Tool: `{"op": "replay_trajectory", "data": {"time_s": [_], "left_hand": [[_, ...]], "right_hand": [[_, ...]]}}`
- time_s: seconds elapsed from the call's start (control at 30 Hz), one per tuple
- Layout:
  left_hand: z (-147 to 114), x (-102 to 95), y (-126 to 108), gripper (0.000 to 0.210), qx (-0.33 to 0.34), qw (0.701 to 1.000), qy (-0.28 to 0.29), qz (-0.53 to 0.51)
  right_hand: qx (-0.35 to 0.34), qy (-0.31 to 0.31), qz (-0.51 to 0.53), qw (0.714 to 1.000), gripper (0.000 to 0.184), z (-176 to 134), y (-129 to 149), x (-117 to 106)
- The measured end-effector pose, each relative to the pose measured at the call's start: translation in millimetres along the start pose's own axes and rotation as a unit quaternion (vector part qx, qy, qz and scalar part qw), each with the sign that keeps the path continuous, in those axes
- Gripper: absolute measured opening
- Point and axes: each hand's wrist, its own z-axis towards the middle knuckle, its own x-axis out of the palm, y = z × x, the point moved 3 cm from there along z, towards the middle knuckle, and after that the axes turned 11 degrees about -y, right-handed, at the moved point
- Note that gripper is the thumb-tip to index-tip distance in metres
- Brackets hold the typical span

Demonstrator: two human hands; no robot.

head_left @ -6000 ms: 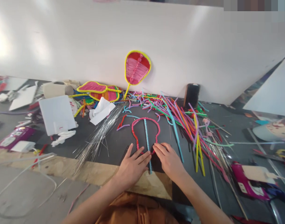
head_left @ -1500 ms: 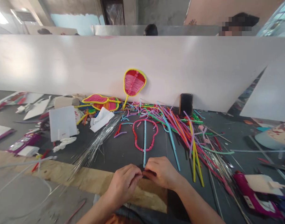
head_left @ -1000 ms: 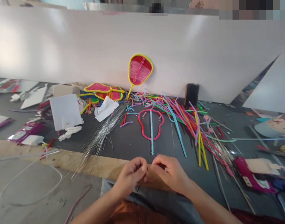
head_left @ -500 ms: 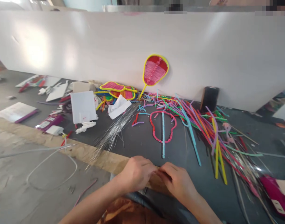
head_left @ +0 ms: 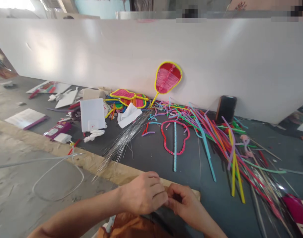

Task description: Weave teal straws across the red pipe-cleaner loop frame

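My left hand (head_left: 145,193) is closed at the table's near edge, its fingers curled in. Its fingertips meet those of my right hand (head_left: 183,201), which is closed in a pinch. Whatever lies between the fingers is hidden or too small to make out. Just beyond my hands, a pink and red twisted loop (head_left: 186,140) lies flat on the dark table, with a light blue twisted stem (head_left: 175,145) running down its middle and out past the bottom. Left of it lies a bundle of thin metal wires (head_left: 121,138).
A yellow-edged pink fan shape (head_left: 168,77) leans on the white panel (head_left: 111,53). Colourful pipe cleaners (head_left: 215,132) spread across the right, near an upright phone (head_left: 226,109). On the left are a white card (head_left: 92,114), a purple power strip (head_left: 57,129) and a looped white cable (head_left: 42,181).
Both hands have come slightly lower and nearer to me, still fingertip to fingertip. My left hand has turned, showing more of its back. The whole view has shifted a little.
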Motion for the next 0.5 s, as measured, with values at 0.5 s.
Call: {"op": "replay_trajectory", "data": {"time_s": [0.5], "left_hand": [[-41.2,-22.2,156.4,0.083,-0.320,0.891,0.235,0.219]], "right_hand": [[-0.137,-0.274,-0.140,0.941,0.021,-20.0,-28.7,-52.5]]}}
